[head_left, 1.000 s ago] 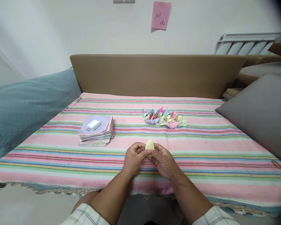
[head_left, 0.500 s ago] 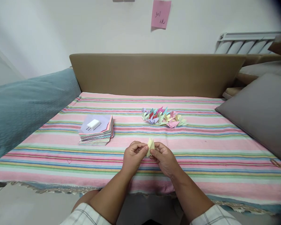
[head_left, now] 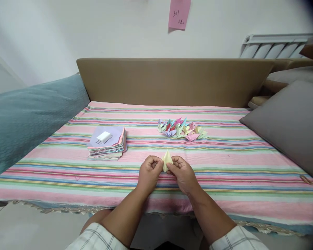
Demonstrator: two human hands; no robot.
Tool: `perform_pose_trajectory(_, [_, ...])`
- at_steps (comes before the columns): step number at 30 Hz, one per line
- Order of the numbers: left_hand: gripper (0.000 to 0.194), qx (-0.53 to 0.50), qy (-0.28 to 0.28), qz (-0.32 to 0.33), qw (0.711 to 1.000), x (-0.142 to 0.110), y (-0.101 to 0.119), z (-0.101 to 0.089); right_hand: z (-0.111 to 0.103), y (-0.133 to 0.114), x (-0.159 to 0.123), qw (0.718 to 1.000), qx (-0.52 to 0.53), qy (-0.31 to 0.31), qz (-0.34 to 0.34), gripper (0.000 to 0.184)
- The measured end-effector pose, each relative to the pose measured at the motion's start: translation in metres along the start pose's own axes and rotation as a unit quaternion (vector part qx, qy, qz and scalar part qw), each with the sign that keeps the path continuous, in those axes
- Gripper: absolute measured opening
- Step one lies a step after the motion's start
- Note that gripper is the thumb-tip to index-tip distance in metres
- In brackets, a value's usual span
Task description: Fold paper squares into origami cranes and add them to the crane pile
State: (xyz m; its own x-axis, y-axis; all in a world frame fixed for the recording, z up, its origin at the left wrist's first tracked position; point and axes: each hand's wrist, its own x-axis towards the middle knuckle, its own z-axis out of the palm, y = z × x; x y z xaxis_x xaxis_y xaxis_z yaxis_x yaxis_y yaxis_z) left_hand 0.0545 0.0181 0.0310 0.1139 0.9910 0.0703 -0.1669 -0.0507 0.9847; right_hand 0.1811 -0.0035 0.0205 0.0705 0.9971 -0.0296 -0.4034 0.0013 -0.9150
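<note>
A small piece of folded pale yellow paper (head_left: pixel 167 159), diamond-shaped with a point at the top, is held upright between both hands. My left hand (head_left: pixel 150 173) pinches its left edge between thumb and fingers. On the other edge, my right hand (head_left: pixel 182 173) has its thumb across the lower right of the paper and its fingers behind. Beyond the hands lies a cluster of folded paper cranes (head_left: pixel 181 130) in several colours. To the left is a stack of coloured paper sheets (head_left: pixel 109 148), with a white charger plug (head_left: pixel 103 137) on top.
A striped cloth (head_left: pixel 67 166) covers the seat. A brown backrest (head_left: pixel 172 81) rises behind it. Blue fabric (head_left: pixel 36 111) drapes the left side, and a grey cushion (head_left: pixel 292 121) leans at the right. A small brown loop (head_left: pixel 305 179) lies near the right edge.
The yellow paper was turned partly sideways half a second ago, and now shows a wider, pointed face. My fingers have shifted along its edges; both hands stay in nearly the same place.
</note>
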Motion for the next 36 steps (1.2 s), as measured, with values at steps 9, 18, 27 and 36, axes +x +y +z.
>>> perform_pose_trajectory(9, [0.026,-0.118,0.007,-0.082,0.990,-0.002,0.002,0.008,0.002,0.003,0.001,0.999,-0.014,0.021,-0.042,0.023])
perform_pose_trajectory(18, [0.034,-0.095,-0.069,-0.102,0.988,-0.003,0.007,0.006,0.001,0.001,0.001,0.999,0.046,0.029,0.001,0.025])
perform_pose_trajectory(27, [0.037,-0.151,-0.070,-0.168,0.972,-0.004,0.008,0.005,-0.005,-0.002,0.003,0.998,0.035,0.017,0.039,0.028])
perform_pose_trajectory(36, [0.039,-0.156,-0.032,-0.173,0.972,-0.003,0.006,0.005,-0.002,-0.006,-0.001,0.998,0.029,0.001,0.046,0.029])
